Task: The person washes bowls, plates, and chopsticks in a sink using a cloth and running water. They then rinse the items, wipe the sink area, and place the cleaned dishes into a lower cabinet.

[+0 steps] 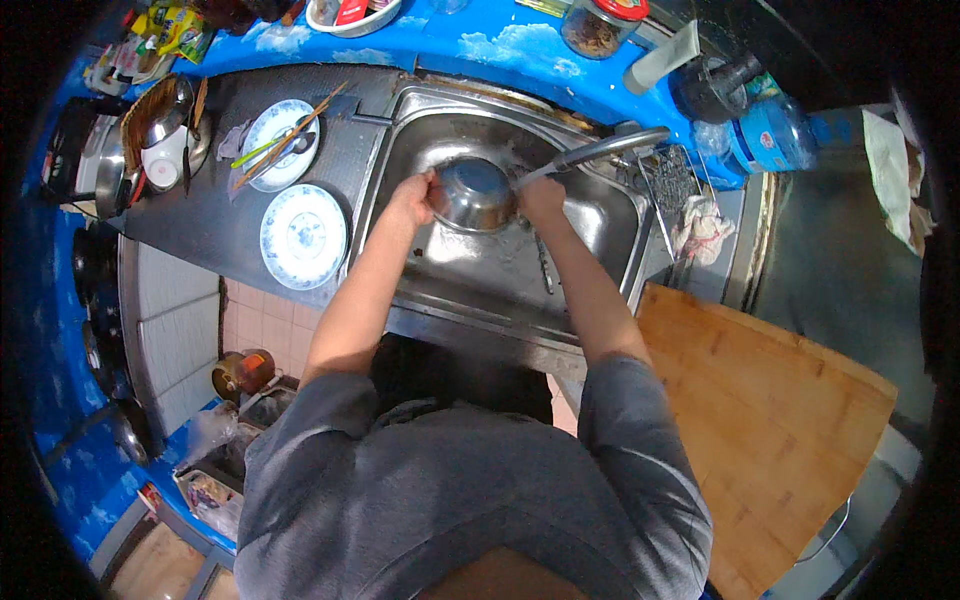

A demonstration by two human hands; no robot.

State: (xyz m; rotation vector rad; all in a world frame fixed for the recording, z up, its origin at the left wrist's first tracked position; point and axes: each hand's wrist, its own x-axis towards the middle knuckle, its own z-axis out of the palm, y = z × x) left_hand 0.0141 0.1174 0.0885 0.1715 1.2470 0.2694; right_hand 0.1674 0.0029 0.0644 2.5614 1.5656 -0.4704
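A stainless steel bowl (475,196) is tipped with its underside towards me, over the steel sink basin (600,225). My left hand (414,199) grips its left rim. At its right side is my right hand (538,196), partly hidden by the faucet (600,152); its fingers appear to hold the bowl's edge. The faucet's spout points at the bowl's right side. A slim metal utensil (544,266) lies in the basin beside my right forearm.
Left of the sink stand a patterned plate (304,237) and another plate (264,166) bearing chopsticks and spoons. A wooden cutting board (765,427) is at the right. A wire rack (673,180) with a cloth (703,231) adjoins the sink. A large plastic bottle (772,135) stands behind.
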